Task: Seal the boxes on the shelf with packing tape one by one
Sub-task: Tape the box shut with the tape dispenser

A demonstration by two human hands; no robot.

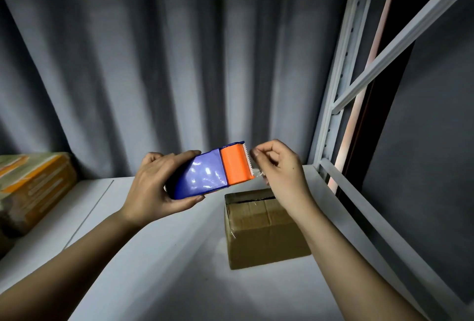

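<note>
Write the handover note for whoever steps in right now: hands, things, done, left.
Left hand: grips the blue and orange tape dispenser, held above the shelf.
Right hand: fingers pinch at the tape end by the toothed cutter; the tape itself is hard to see.
Brown box: stands on the shelf below the hands, top flaps closed, a dark gap still showing at the seam.
Orange-printed box: far left of the shelf.
Done: dispenser in hand, tape end being found.
Left: pull tape, seal the brown box, then the others.
</note>
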